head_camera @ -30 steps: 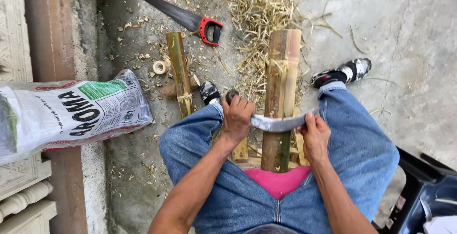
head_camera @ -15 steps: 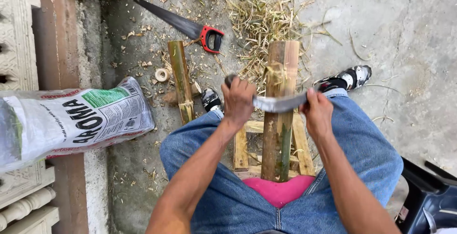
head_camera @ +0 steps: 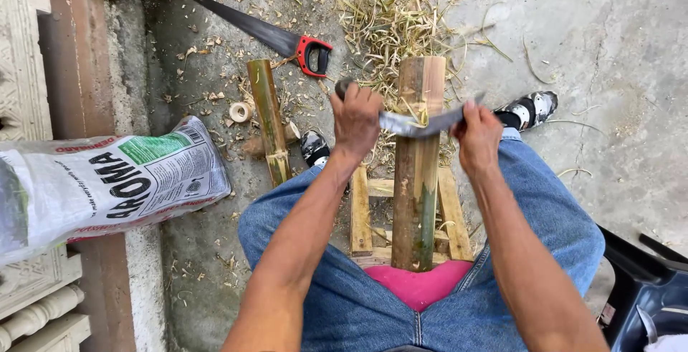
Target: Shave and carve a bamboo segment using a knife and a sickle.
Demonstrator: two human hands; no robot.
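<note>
A thick bamboo pole lies lengthwise between my knees on a small wooden frame, its near end against a pink cushion. A curved steel blade lies crosswise on the pole near its far end. My left hand grips the blade's handle end. My right hand grips the other end of the blade. Part of the pole's skin is shaved pale; a green strip shows lower down.
A second, thinner bamboo piece lies on the concrete to the left, with a cut ring beside it. A handsaw with a red handle lies beyond. Shavings pile ahead. A printed white sack sits left; a dark plastic chair right.
Both hands have pushed the blade away from my body along the pole, from near my lap up towards the pole's far end.
</note>
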